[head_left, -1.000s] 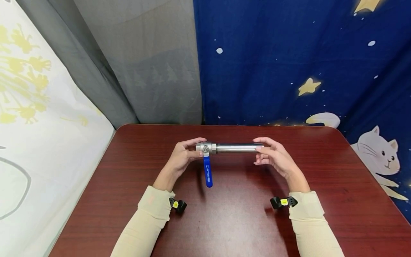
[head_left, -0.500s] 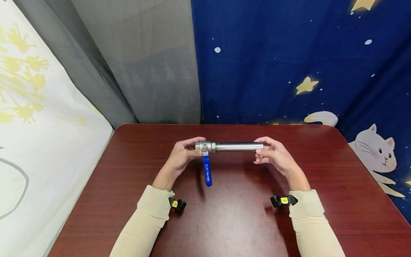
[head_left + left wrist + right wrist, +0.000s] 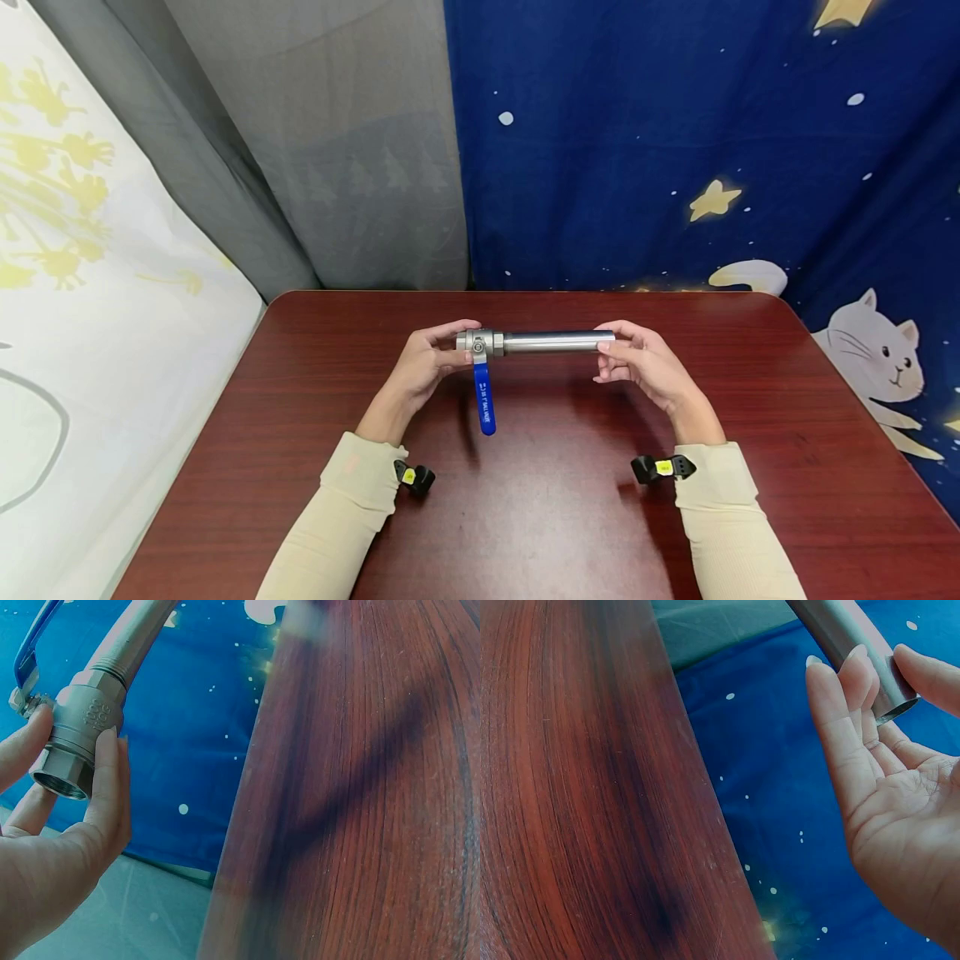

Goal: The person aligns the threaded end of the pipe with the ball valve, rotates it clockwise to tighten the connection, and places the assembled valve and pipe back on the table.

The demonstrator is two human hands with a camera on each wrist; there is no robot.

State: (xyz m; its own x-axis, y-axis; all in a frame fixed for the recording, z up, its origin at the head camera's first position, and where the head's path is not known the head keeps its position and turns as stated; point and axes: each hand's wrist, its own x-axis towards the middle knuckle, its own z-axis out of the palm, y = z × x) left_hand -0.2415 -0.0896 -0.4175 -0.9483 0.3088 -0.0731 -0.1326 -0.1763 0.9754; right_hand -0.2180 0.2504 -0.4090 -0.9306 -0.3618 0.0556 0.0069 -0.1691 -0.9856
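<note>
A steel ball valve (image 3: 480, 342) with a blue lever handle (image 3: 485, 400) is joined to a plain metal pipe (image 3: 555, 342), level above the table. My left hand (image 3: 420, 367) grips the valve body at its left end, thumb in front and fingers behind. In the left wrist view the valve's hollow hex end (image 3: 64, 776) faces the palm, and pipe threads (image 3: 111, 669) show at the joint. My right hand (image 3: 648, 367) pinches the free end of the pipe between thumb and fingers. The right wrist view shows that open pipe end (image 3: 896, 709) between them.
The dark red wooden table (image 3: 525, 517) lies below both hands. Behind it hang a grey curtain (image 3: 360, 167) and a blue curtain (image 3: 600, 167) with stars, and a white patterned cloth (image 3: 112, 333) hangs at the left. A small black camera (image 3: 420, 479) is strapped at each wrist.
My right thumb and fingers have shifted slightly on the pipe's end, so more of its tip shows than a second ago. The left hand and valve stay nearly still.
</note>
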